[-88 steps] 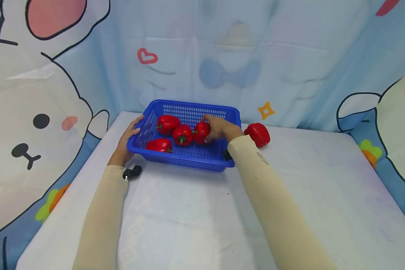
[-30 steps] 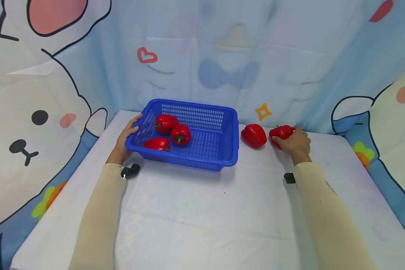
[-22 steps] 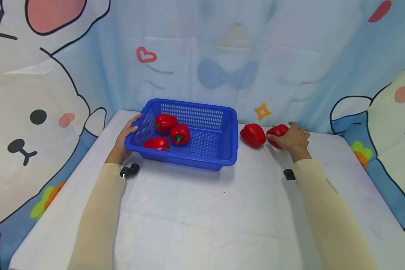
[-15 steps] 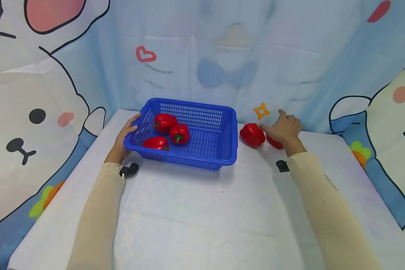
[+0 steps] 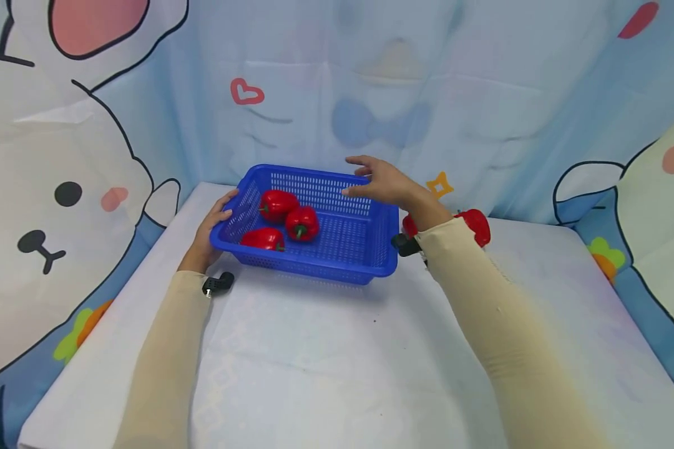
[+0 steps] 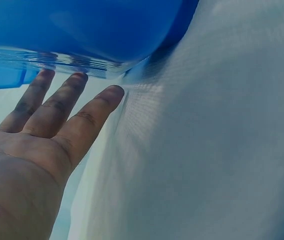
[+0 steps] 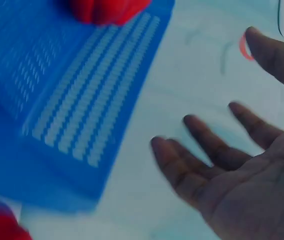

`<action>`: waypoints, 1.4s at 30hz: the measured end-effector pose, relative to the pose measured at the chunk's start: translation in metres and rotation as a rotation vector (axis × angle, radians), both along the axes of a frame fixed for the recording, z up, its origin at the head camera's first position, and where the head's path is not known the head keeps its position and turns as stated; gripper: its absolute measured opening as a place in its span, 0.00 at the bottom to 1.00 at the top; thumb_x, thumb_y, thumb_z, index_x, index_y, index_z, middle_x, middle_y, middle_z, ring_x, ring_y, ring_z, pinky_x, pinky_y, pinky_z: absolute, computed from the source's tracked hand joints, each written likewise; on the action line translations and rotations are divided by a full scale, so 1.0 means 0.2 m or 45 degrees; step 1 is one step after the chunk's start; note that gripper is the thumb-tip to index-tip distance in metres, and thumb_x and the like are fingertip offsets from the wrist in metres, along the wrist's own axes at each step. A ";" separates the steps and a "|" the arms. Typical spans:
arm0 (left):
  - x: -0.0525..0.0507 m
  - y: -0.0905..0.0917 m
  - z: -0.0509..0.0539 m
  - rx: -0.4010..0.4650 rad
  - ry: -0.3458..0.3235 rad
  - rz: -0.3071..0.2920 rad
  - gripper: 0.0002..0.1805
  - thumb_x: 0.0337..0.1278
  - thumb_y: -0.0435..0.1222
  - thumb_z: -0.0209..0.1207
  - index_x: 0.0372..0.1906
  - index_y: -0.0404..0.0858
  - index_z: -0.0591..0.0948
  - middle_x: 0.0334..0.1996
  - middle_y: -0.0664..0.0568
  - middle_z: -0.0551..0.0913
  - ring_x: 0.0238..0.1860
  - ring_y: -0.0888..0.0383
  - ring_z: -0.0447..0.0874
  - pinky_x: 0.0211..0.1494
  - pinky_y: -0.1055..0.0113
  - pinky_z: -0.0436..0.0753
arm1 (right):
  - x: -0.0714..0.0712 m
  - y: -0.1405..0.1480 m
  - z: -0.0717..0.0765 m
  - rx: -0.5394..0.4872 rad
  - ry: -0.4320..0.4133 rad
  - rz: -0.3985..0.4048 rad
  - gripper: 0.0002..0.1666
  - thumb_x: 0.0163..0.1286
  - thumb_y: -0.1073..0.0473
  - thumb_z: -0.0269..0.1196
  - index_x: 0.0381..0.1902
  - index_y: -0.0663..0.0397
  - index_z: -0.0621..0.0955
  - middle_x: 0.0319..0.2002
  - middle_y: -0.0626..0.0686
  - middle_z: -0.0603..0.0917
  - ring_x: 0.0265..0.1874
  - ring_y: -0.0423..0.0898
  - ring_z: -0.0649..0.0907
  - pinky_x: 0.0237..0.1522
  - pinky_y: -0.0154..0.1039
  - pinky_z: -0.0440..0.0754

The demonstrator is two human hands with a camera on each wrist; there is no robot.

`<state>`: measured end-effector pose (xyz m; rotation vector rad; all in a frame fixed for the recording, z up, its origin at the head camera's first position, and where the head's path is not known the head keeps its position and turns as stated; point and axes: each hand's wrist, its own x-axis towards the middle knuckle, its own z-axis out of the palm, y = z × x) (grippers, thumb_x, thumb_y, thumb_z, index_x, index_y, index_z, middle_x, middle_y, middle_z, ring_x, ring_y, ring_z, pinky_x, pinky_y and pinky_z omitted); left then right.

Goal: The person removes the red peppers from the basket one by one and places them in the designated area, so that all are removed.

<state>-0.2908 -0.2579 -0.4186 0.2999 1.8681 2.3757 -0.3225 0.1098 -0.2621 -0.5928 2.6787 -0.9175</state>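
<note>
Head view: your right hand (image 5: 386,182), fingers spread, empty, upper centre; left hand (image 5: 206,234), fingers straight, touches basket (image 5: 309,267) at left. Peppers (image 5: 302,224) likely light, firm, slick; cup widest part.

"How's the light?"
"Bright and even from the head, soft shadows on the bench (image 5: 314,374), small glints on the peppers (image 5: 302,224)."
"And the wrist views?"
"Dimmer, bluish; the right one smears the basket (image 7: 72,185)."

1 red pepper (image 5: 476,226) now sits right of the blue basket (image 5: 339,241); the right hand (image 5: 387,184) has returned near its far rim.
</note>
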 end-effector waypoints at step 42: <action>0.00 -0.02 0.02 -0.030 0.019 -0.014 0.29 0.73 0.43 0.41 0.76 0.60 0.57 0.78 0.50 0.52 0.71 0.49 0.60 0.61 0.69 0.78 | -0.18 -0.39 -0.39 0.301 -0.023 0.130 0.41 0.59 0.50 0.72 0.69 0.46 0.71 0.66 0.58 0.72 0.66 0.56 0.70 0.67 0.52 0.72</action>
